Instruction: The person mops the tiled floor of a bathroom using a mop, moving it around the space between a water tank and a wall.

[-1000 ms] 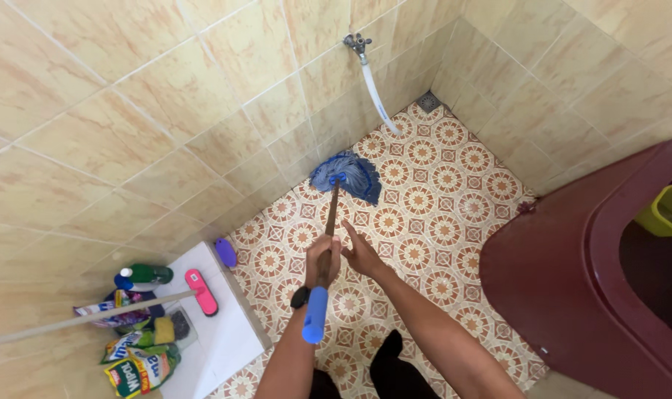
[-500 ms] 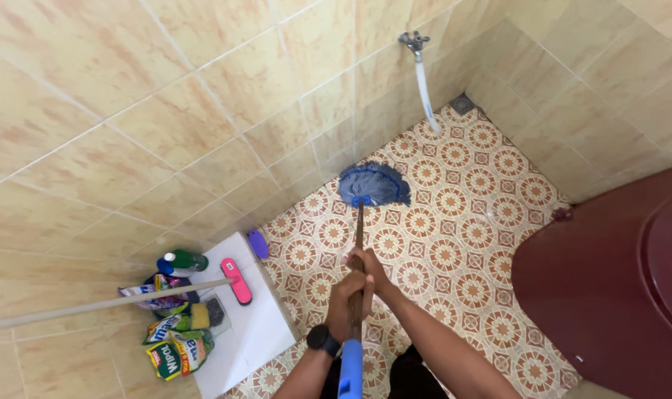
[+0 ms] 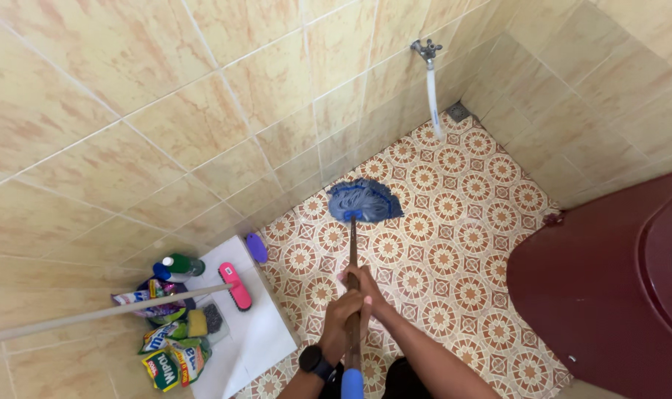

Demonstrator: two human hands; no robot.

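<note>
Patterned floor tiles meet beige wall tiles in a bathroom corner; a tap with a hose is mounted on the wall. The mop runs from the hands up and away, its blue string head resting on the floor near the wall. Shaft brown, grip end blue. Left hand and right hand are both clamped on the shaft, touching.

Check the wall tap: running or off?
Cannot tell. The tap has a white hose hanging to the floor; no water stream is visible, and the handle position is too small to read.
</note>
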